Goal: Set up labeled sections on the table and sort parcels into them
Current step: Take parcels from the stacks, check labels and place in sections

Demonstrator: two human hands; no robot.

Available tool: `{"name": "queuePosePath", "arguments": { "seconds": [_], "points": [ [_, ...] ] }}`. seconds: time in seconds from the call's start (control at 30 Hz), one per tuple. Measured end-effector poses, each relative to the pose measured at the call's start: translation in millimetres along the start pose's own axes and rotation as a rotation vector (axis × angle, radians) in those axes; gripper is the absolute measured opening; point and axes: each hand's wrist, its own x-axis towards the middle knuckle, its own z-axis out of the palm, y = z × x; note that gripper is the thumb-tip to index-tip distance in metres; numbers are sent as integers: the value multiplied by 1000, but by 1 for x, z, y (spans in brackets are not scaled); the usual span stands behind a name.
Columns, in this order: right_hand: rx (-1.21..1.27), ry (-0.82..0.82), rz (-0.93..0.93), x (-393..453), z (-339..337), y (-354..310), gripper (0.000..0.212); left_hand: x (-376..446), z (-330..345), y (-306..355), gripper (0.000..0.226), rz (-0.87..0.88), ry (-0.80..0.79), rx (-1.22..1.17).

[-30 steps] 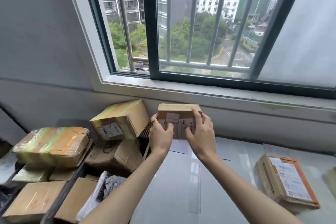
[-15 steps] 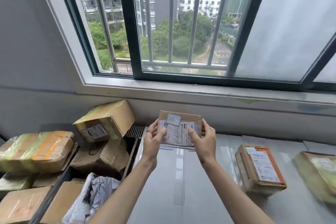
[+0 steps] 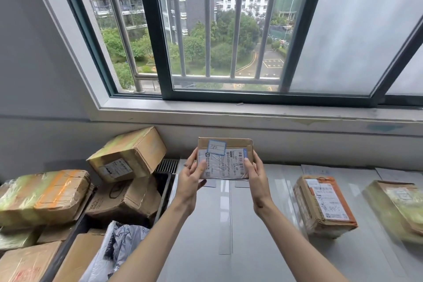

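— What did you have in your hands?
— A small brown cardboard parcel with a white shipping label [image 3: 225, 158], held above the glossy grey table [image 3: 229, 224] at twelve o'clock; my left hand [image 3: 191, 176] and right hand [image 3: 257, 176] gripped its two sides.
— And other parcels?
— An orange-taped cardboard parcel [image 3: 324, 206] lay on the table at three o'clock.

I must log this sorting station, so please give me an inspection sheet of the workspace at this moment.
Surface: grey table with clear tape strips and paper labels at its far edge.
Job's things: small parcel held up, shipping label facing the camera; orange-taped parcel and a blurred parcel lie on the table.
Clutter: bin on the left, piled with boxes and a grey mailer bag.
Hands: left hand and right hand grip the small parcel's sides.
Cables: nothing seen.
Surroundings: barred window, grey wall.
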Motion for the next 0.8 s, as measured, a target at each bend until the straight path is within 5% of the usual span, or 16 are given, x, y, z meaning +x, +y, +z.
{"name": "queuePosePath", "arguments": {
  "seconds": [0.5, 0.6, 0.8],
  "points": [
    [-69, 36, -4, -2, -1, 3, 38, 0, -2, -1, 41, 112, -3, 151],
    [-189, 94, 12, -3, -4, 12, 52, 3, 5, -10, 42, 170, -24, 256],
    [-336, 212, -75, -16, -20, 9, 57, -2, 33, -35, 96, 174, -60, 336]
  ]
}}
